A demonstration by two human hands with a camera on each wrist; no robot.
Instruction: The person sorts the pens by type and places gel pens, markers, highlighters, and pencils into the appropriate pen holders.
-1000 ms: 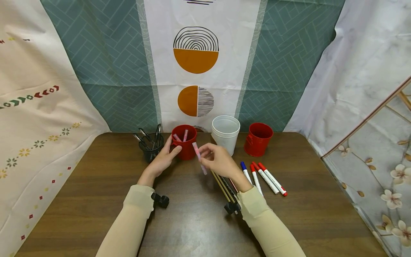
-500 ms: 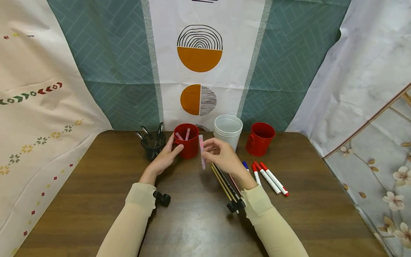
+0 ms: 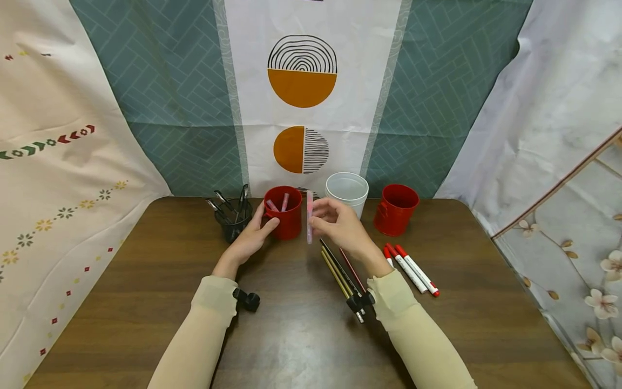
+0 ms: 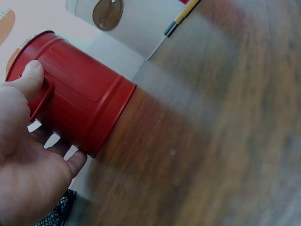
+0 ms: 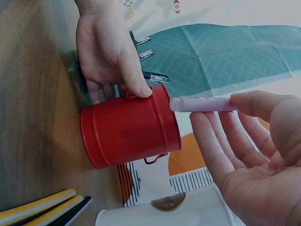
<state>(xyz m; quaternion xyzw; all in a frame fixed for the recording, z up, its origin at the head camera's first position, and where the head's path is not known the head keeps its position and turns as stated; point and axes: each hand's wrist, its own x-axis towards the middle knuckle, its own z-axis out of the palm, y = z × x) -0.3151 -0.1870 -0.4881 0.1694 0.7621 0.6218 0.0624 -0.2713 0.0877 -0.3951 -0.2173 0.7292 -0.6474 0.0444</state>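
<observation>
A pale pink tube (image 3: 309,215) is pinched by the right hand (image 3: 346,229), its long axis upright. Toward the left hand (image 3: 247,239), by which its handle side is gripped, the upright red cup (image 3: 289,224) is kept near the tube.

No text can be read (print on the pink tube (image 5: 202,104) and white bucket's (image 4: 146,23) brown badge (image 4: 108,14) is blurred).

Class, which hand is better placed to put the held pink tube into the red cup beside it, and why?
Probably the right hand: it pinches the pink tube beside the red cup, while the left hand holds that cup, apparently steadying it.
</observation>
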